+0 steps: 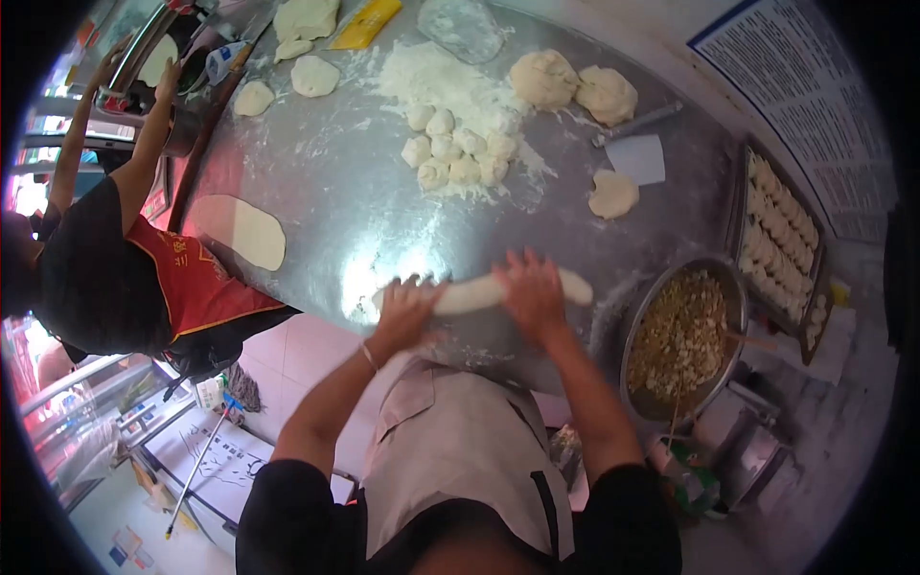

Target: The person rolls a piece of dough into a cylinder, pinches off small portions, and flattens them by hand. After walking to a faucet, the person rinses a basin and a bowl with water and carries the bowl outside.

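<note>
A thick dough roll lies across the near edge of the metal table. On its left end rests my left hand, fingers spread and slightly blurred. My right hand lies flat on the roll nearer its right end, fingers apart, and the tip of the roll sticks out beyond it. Beyond the roll, several small dough balls sit grouped beside a heap of flour. A flattened dough piece lies to the right, near a white card.
A large bowl of chopped filling stands at the right, beside a tray of shaped dumplings. Large dough lumps lie at the back. At the left stands a co-worker in a red apron, near a flat dough sheet.
</note>
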{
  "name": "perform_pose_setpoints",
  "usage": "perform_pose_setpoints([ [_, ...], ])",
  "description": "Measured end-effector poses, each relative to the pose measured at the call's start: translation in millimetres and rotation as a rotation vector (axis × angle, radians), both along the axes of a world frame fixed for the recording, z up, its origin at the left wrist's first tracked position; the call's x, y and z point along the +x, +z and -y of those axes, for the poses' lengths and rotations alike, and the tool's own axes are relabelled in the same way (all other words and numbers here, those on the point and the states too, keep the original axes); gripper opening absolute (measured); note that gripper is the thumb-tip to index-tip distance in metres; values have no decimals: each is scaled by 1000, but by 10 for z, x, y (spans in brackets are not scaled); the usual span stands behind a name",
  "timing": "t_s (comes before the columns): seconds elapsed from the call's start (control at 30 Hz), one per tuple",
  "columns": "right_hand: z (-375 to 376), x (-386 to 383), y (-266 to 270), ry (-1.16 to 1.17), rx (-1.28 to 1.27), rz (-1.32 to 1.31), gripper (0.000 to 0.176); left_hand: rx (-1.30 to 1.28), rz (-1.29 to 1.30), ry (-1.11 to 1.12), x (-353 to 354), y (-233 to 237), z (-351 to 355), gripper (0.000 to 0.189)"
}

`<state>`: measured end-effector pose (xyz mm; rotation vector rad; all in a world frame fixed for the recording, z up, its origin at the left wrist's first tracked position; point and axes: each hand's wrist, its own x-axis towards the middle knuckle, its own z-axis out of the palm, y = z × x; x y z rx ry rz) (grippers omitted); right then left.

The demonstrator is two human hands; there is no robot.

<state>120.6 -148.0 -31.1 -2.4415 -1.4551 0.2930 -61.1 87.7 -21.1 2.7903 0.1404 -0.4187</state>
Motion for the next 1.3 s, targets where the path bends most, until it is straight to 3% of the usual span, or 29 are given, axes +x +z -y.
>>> perform_pose_setpoints([
  [0.03,-262,309,61,-46,27,4,60,-40,217,43,256,71,-167,104],
  [0.07,-504,561,81,-170,104,124,53,-105,91,64,569,170,-336,95],
  [0.1,-643,667,115,-292,179,241,46,-153,205,14,746,28,-510,85],
  [0.13,-664,646,161,-372,208,85,42,-182,-2,91,952,155,-559,68],
  [0.2,-675,615,272,-519,271,-223,38,-324,-221,35,1201,259,-674,49],
  [0.27,-525,256,230,-565,79,-761,39,-865,-477,245,1148,331,-615,37],
  [0.3,-487,-9,112,-736,177,-1249,39,-1130,-608,349,1096,373,-559,31],
  [0.33,-517,-224,34,-885,285,-1748,40,-1173,-669,394,1014,363,-425,30],
  [0.37,-637,-325,143,-1026,520,-1920,38,-1198,-737,428,999,670,-250,30],
  [0.43,-861,-380,473,-1267,1038,-2222,35,-1358,-681,352,773,783,29,27],
  [0.5,-762,-340,-116,-1075,1173,-2262,28,-1422,-728,450,511,770,165,30],
  [0.57,-740,-218,-39,-945,1332,-2309,15,-1436,-715,465,377,843,150,31],
  [0.67,-811,-152,471,-923,1474,-1988,17,-1351,-639,379,246,1221,25,30],
  [0.77,-844,253,225,-1106,1630,-2118,18,-1162,-544,321,230,1533,-93,31],
  [0.83,-790,259,176,-973,1627,-2131,19,-1059,-439,330,70,1602,-215,37],
  [0.93,-837,222,225,-958,1624,-2108,23,-839,-348,286,-157,1327,-414,48],
  [1.03,-824,136,36,-1118,1518,-2047,30,-363,-451,66,-176,831,-577,72],
  [1.13,-747,85,-73,-1094,1358,-1910,40,-78,99,-113,33,475,-529,96],
  [1.2,-655,7,35,-1016,1261,-1825,49,-395,156,-10,490,259,-351,113],
  [1.3,-484,51,349,-899,1077,-1622,58,-564,148,31,1172,178,121,110],
])
